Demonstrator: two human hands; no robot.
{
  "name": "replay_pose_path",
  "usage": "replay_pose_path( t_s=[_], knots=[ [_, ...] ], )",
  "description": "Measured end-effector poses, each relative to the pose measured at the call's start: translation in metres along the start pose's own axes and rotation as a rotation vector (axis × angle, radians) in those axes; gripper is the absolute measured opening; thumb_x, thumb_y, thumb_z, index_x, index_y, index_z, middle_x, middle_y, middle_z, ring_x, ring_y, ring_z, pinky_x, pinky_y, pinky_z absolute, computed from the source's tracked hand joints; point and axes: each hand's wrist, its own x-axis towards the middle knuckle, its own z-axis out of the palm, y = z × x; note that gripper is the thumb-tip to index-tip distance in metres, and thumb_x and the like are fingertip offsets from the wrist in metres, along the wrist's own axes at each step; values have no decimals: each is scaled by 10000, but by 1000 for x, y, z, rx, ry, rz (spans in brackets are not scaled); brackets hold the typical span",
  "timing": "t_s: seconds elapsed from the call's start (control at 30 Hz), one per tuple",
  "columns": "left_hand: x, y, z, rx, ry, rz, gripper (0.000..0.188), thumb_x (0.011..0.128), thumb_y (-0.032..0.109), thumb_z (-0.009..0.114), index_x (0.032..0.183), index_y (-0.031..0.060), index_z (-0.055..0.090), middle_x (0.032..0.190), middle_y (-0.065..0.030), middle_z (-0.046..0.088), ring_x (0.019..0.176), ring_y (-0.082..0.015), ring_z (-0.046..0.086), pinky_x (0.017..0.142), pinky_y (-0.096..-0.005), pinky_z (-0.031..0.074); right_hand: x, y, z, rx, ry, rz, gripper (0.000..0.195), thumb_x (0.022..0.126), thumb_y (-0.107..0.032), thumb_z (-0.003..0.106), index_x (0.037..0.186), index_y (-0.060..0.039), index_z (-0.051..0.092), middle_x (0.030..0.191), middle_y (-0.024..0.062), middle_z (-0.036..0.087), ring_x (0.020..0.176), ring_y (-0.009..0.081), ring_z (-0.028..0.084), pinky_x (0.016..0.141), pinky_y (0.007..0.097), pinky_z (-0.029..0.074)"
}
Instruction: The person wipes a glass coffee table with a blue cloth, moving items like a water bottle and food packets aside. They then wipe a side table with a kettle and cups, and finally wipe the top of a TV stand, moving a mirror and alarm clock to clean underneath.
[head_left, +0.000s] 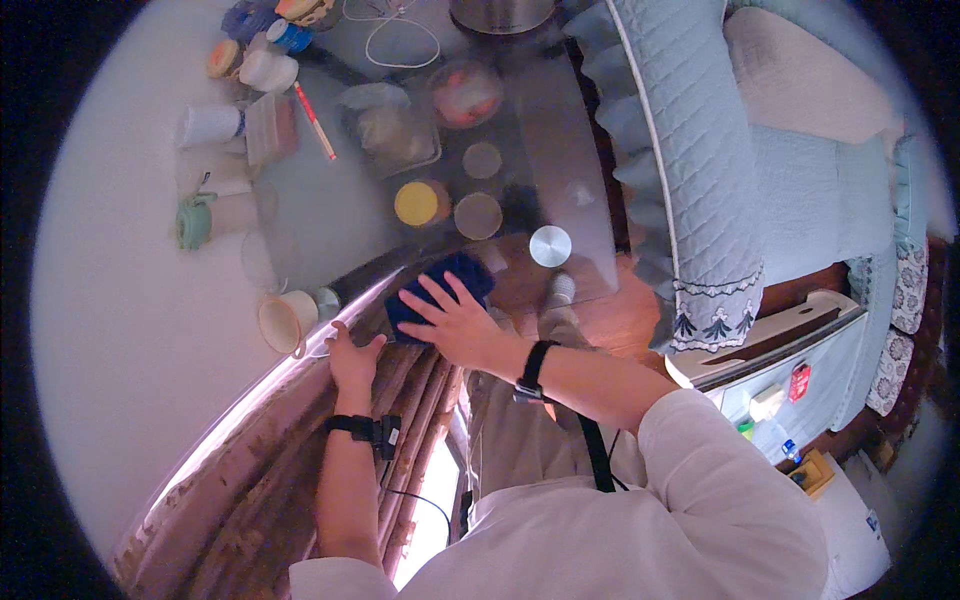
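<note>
My right hand lies spread, palm down, on a dark blue cloth at the near edge of a glass-topped table. My left hand is raised beside the curtain, close to a cream mug lying or standing at the table's left corner; its fingers are apart. Whether its fingertips touch the mug's handle I cannot tell. A yellow-lidded jar stands just beyond the cloth, beside a round disc or lid. A round silvery lid is to the right of them.
Farther back are a clear plastic container, a round red-patterned bowl, a red-wrapped stick packet and a white cable. Bottles and jars line the wall, including a green-lidded bottle. A quilted bed is at right, a brown curtain at lower left.
</note>
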Motion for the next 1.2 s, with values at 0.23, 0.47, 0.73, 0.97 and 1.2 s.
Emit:
replay_pose_path(
  t_s=[0.23,0.47,0.73,0.97,1.2],
  knots=[
    [-7,2,0,-27,31,22,1047,718,465,819,1476,-54,317,1319,-450,441,1245,-514,492,1041,-465,442,-49,80,-74,-163,40,357,586,819,-179,616,1374,-356,547,1534,77,393,1413,375,318,1140,590,219],
    [3,8,4,-62,42,77,1039,700,473,840,1447,-70,364,1259,-408,519,1208,-518,497,1015,-487,447,-62,61,-69,-186,99,544,471,844,-226,600,1304,-328,608,1543,106,371,1424,410,279,1131,663,175],
    [20,-2,-2,-84,-22,9,1085,657,490,864,1446,-64,365,1343,-356,500,1261,-487,487,1040,-496,442,-97,30,-82,36,-402,141,430,827,-200,638,1250,-275,599,1538,26,396,1449,349,283,1142,658,189],
    [56,-4,25,203,30,295,926,670,513,838,1289,-96,515,1250,-262,609,1162,-416,586,983,-466,472,-216,57,-137,794,-303,763,422,892,-269,510,1297,-172,580,1337,87,601,1260,322,519,1062,498,368],
    [53,77,21,403,-222,663,767,722,473,779,1216,-70,556,1175,-233,638,1106,-392,610,932,-462,485,-406,-17,-108,980,441,1322,465,862,-140,522,1323,-115,572,1181,105,634,1009,242,602,863,404,494]
  ],
)
